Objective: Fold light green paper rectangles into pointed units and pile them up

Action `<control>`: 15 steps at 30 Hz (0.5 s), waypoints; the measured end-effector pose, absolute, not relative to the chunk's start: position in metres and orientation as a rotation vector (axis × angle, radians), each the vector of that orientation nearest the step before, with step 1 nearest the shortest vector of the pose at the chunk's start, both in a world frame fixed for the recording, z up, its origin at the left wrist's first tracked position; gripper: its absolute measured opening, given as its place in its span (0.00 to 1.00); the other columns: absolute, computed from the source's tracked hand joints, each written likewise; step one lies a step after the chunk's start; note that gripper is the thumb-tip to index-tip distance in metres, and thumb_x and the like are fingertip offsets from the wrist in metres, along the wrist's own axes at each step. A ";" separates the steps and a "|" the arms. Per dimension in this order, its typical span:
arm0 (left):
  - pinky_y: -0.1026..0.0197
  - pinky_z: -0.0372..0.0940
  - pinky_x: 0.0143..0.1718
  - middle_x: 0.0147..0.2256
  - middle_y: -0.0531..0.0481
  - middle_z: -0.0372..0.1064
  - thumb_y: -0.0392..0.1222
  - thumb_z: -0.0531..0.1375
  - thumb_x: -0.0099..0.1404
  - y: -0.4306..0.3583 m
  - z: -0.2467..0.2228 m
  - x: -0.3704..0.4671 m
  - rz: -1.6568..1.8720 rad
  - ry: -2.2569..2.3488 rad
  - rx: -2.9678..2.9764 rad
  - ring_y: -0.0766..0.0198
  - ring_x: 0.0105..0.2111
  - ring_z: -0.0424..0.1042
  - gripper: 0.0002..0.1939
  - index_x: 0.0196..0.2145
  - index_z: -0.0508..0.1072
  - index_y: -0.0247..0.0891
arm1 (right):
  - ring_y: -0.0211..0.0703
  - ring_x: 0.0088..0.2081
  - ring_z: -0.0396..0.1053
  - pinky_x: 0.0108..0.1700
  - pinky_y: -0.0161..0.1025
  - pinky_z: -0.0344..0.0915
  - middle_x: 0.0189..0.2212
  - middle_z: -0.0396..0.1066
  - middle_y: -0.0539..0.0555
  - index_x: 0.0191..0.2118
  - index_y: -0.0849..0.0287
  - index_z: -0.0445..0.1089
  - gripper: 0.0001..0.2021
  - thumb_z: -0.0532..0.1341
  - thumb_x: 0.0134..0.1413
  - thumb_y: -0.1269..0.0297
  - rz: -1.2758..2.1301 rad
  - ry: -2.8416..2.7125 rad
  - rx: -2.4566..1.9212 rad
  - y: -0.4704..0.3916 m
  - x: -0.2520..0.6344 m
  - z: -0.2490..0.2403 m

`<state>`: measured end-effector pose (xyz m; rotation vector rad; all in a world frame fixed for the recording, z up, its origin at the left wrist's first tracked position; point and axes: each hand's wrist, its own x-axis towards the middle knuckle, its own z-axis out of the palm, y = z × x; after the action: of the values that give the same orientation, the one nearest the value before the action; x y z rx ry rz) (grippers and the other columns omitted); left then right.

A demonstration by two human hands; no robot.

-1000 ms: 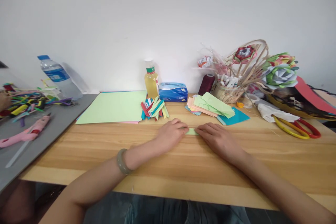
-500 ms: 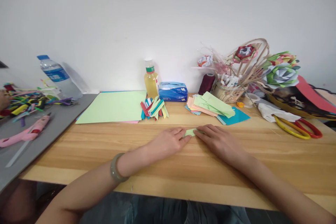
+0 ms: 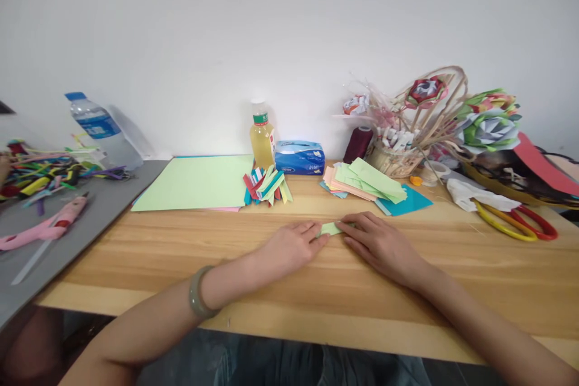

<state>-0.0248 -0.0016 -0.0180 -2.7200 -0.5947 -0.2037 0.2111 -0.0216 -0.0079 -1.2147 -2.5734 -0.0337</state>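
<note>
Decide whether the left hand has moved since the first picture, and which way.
Yes: judged against the blue tissue box, the left hand has shifted slightly nearer the person's body.

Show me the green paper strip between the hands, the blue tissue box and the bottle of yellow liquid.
Green paper strip [image 3: 330, 228]: head view, its exposed middle.
Blue tissue box [image 3: 296, 162]: head view, its front side.
Bottle of yellow liquid [image 3: 261, 145]: head view, its body, below the green label.

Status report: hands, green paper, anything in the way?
Left hand and right hand on green paper strip, one at each end. Strip's middle visible between them. Paper pile beyond right hand, not overlapping strip.
</note>
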 end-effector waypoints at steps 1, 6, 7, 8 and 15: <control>0.59 0.63 0.50 0.52 0.39 0.65 0.32 0.54 0.65 -0.002 -0.018 -0.025 -0.199 -0.599 -2.722 0.57 0.51 0.66 0.17 0.52 0.63 0.32 | 0.49 0.45 0.64 0.46 0.47 0.66 0.43 0.67 0.60 0.49 0.59 0.68 0.15 0.49 0.62 0.64 -0.020 -2.558 -1.215 -0.020 0.211 -0.008; 0.59 0.63 0.49 0.51 0.39 0.65 0.32 0.53 0.65 -0.001 -0.020 -0.023 -0.216 -0.618 -2.748 0.58 0.51 0.66 0.16 0.52 0.64 0.32 | 0.48 0.41 0.66 0.42 0.46 0.66 0.39 0.69 0.59 0.43 0.58 0.72 0.13 0.53 0.60 0.63 -0.019 -2.414 -1.270 -0.014 0.205 -0.013; 0.60 0.63 0.49 0.51 0.40 0.65 0.32 0.53 0.65 -0.001 -0.020 -0.023 -0.223 -0.625 -2.754 0.58 0.51 0.66 0.16 0.51 0.64 0.32 | 0.48 0.40 0.67 0.41 0.45 0.67 0.37 0.70 0.58 0.41 0.58 0.73 0.12 0.54 0.59 0.62 -0.009 -2.369 -1.300 -0.012 0.203 -0.015; 0.60 0.63 0.50 0.51 0.40 0.65 0.32 0.53 0.65 -0.001 -0.021 -0.022 -0.226 -0.637 -2.759 0.58 0.51 0.66 0.16 0.51 0.64 0.32 | 0.48 0.39 0.67 0.40 0.45 0.67 0.36 0.70 0.58 0.39 0.58 0.73 0.11 0.55 0.58 0.62 0.011 -2.326 -1.328 -0.011 0.202 -0.016; 0.62 0.60 0.54 0.56 0.41 0.59 0.33 0.53 0.66 0.001 -0.019 -0.022 -0.250 -0.696 -2.879 0.61 0.55 0.61 0.16 0.52 0.64 0.33 | 0.46 0.36 0.69 0.37 0.43 0.68 0.35 0.71 0.57 0.37 0.59 0.73 0.07 0.58 0.55 0.66 0.185 -2.219 -1.333 -0.003 0.205 -0.022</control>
<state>-0.0219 0.0007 -0.0186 -2.8793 -0.6962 -0.2505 0.2049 -0.0028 -0.0219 -1.3327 -2.2195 0.1850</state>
